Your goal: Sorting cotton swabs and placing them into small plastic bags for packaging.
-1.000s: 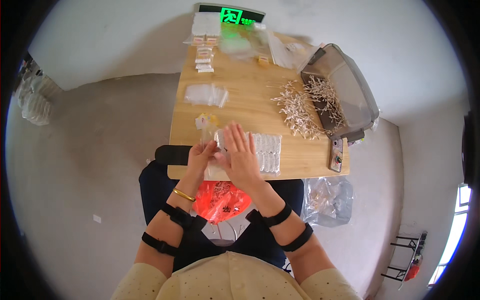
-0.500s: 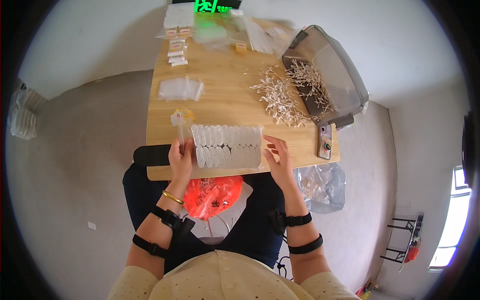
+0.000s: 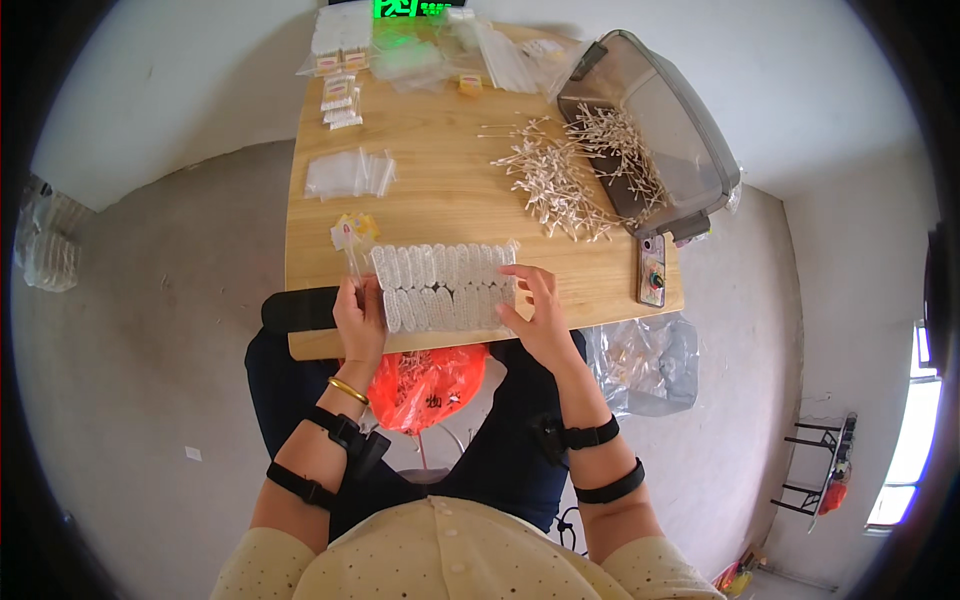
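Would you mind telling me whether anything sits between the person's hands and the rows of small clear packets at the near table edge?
Nothing visible does. The left hand touches the left end of the packets, and the right hand touches their right end. The yellow bits lie just beyond the packets, not between them and either hand.

Both hands (image 3: 362, 318) (image 3: 535, 318) flanking rows of seemingly filled clear packets (image 3: 445, 287).

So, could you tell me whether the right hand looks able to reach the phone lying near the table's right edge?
Probably yes. The right hand rests on the block of small clear packets, and the phone lies flat just to its right with only bare wooden table between them.
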Tool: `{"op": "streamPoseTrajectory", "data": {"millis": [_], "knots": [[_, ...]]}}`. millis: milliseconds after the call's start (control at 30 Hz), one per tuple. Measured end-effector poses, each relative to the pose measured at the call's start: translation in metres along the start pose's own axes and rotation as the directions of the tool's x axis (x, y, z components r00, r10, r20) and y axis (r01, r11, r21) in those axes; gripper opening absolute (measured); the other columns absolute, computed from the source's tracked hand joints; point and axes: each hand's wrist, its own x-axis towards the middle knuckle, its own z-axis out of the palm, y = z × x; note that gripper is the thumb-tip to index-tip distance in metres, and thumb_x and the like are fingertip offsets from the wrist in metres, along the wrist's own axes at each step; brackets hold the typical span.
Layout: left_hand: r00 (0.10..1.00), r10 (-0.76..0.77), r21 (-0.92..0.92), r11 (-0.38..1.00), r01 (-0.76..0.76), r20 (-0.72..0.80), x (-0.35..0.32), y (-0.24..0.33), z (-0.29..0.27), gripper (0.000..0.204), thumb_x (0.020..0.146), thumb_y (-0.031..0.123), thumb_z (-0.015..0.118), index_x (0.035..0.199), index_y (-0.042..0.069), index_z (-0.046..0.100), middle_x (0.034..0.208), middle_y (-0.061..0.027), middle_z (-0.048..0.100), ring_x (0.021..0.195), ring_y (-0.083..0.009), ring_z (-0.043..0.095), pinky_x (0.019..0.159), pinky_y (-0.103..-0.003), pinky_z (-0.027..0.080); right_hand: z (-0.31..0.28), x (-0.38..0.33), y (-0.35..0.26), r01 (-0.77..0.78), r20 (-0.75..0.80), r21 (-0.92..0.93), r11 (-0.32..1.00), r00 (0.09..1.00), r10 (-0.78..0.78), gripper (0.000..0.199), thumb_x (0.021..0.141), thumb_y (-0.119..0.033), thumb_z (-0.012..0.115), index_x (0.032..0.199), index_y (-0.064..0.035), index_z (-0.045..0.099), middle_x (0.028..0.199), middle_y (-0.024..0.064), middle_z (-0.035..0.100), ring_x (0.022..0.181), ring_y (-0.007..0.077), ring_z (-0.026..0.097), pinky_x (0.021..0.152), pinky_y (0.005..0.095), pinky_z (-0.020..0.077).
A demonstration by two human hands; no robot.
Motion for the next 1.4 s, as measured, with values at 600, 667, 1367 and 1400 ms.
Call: {"op": "streamPoseTrajectory", "data": {"millis": [600,667,1367,1400], "knots": [[1.0,0.023,0.001,1.0,-0.023,-0.003,0.0,-0.005,0.001,0.022,0.103,0.019,0.059,0.092,-0.001,0.058,0.079,-0.0149,0.064,0.069,-0.0241,0.059,0.067,-0.035,0.047,0.023,0.01,-0.005,0.048,-0.022,-0.174,0.983,0.998,-0.053,0.058,0.072,-0.017,0.079,0.127,-0.0221,0.061,0.141,0.022,0.038,0.14,0.045,0.03,0.115,0.0534,0.0304],[1.0,0.018,-0.002,1.0,-0.018,-0.001,0.0,-0.006,0.001,0.022,0.102,0.018,0.059,0.092,0.0,0.058,0.08,-0.0157,0.064,0.069,-0.027,0.06,0.067,-0.036,0.048,0.025,0.009,-0.005,0.056,-0.039,-0.265,0.963,0.997,-0.069,0.058,0.072,-0.017,0.079,0.126,-0.0233,0.061,0.141,0.0214,0.037,0.141,0.0463,0.028,0.115,0.0554,0.0282],[0.998,-0.05,-0.063,0.997,0.049,-0.023,-0.001,-0.003,0.003,0.016,0.099,0.014,0.062,0.091,0.001,0.058,0.078,-0.0149,0.065,0.068,-0.0299,0.062,0.065,-0.037,0.048,0.047,0.011,-0.037,0.171,0.0,-0.428,0.888,0.982,-0.189,0.051,0.074,-0.023,0.08,0.122,-0.0215,0.063,0.137,0.0162,0.04,0.142,0.046,0.027,0.119,0.0573,0.0209],[0.998,-0.065,-0.066,0.996,0.063,-0.016,0.0,-0.004,0.003,0.015,0.099,0.013,0.062,0.09,0.001,0.058,0.078,-0.0149,0.065,0.068,-0.0298,0.062,0.065,-0.037,0.048,0.047,0.011,-0.038,0.167,-0.002,-0.431,0.886,0.982,-0.187,0.051,0.074,-0.023,0.08,0.122,-0.0215,0.063,0.137,0.0163,0.04,0.142,0.0462,0.027,0.119,0.0572,0.0212]]}}
